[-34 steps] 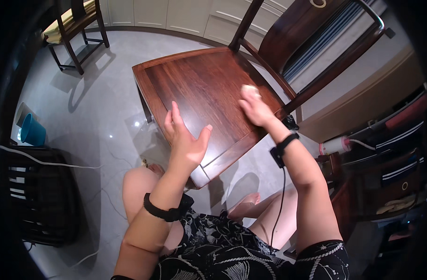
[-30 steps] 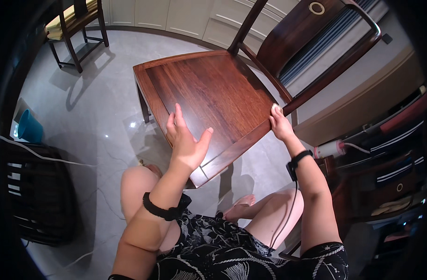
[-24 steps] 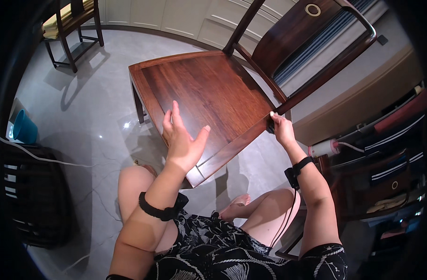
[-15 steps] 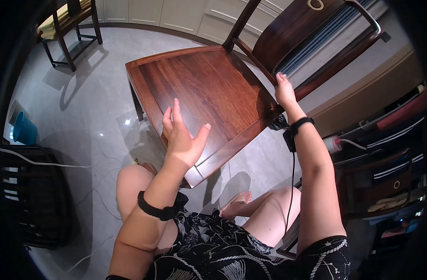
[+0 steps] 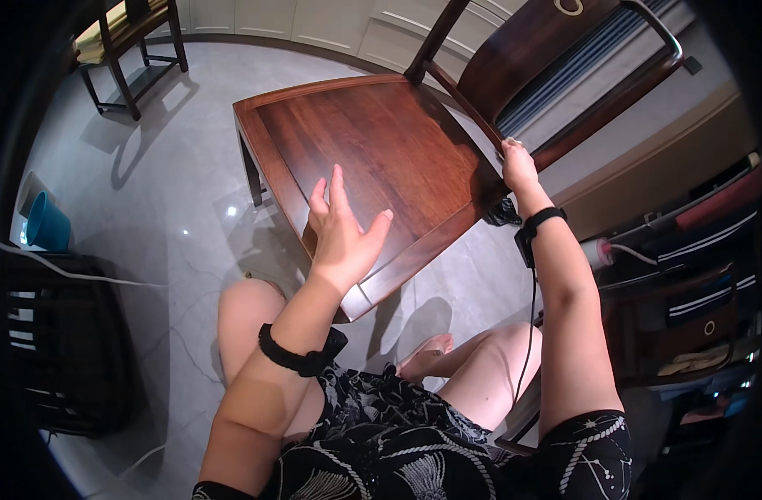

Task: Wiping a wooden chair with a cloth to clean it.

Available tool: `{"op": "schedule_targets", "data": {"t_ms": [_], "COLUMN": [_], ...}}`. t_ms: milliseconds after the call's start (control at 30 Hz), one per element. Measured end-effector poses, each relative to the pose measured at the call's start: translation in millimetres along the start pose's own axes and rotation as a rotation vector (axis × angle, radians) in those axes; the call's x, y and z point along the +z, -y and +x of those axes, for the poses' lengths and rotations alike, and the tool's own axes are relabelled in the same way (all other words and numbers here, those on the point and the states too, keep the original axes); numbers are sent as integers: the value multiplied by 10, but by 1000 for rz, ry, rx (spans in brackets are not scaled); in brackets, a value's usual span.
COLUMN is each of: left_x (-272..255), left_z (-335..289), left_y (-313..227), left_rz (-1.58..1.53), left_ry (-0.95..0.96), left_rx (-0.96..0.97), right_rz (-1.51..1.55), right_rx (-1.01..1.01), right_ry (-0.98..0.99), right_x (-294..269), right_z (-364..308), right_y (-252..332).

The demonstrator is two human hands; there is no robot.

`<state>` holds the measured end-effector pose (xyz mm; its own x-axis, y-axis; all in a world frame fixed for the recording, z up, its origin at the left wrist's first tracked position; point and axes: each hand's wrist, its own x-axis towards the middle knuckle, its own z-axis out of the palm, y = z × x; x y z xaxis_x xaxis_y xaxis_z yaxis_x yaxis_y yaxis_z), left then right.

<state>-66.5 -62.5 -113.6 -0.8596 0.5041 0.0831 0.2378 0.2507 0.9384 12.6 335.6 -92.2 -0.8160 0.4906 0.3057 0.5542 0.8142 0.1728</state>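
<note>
A reddish-brown wooden chair (image 5: 373, 150) with a dark backrest (image 5: 514, 71) stands in front of me. My left hand (image 5: 348, 237) is held over the near left part of its seat, fingers spread and nothing in them. Whether it touches the wood, I cannot tell. My right hand (image 5: 521, 171) is closed at the right rear of the seat, beside the lower backrest frame. A small whitish bit shows at its fingertips, too little to name. Each forearm wears a black band; the right one (image 5: 539, 229) has a black cable (image 5: 531, 325) running down from it.
A teal bin (image 5: 49, 223) stands at the left near a dark slatted piece of furniture (image 5: 72, 350). Another wooden chair (image 5: 131, 50) is at the far left. Dark furniture with folded cloths (image 5: 698, 292) lines the right. White cabinets (image 5: 331, 23) close off the back.
The whole view has shifted slightly. My left hand has moved a little to the right over the seat, still spread. The right hand sits slightly lower beside the backrest frame.
</note>
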Motion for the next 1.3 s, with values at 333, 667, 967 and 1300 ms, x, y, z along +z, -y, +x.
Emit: {"op": "schedule_targets", "data": {"t_ms": [333, 667, 967, 1300], "left_x": [-139, -70, 85, -180], "left_z": [-64, -30, -167, -306], "left_y": [135, 241, 341, 121], "left_rz": [2, 44, 121, 140], "left_ry": [-83, -43, -23, -36], "left_rx": [35, -19, 47, 44], "right_rz": [517, 1986, 1815, 1393], "right_rx": [182, 561, 463, 490], "right_ry": [257, 291, 282, 214], "right_x": [-80, -600, -574, -636], "right_z": [-1122, -2275, -2735, -2908], "right_y": [195, 486, 640, 498]}}
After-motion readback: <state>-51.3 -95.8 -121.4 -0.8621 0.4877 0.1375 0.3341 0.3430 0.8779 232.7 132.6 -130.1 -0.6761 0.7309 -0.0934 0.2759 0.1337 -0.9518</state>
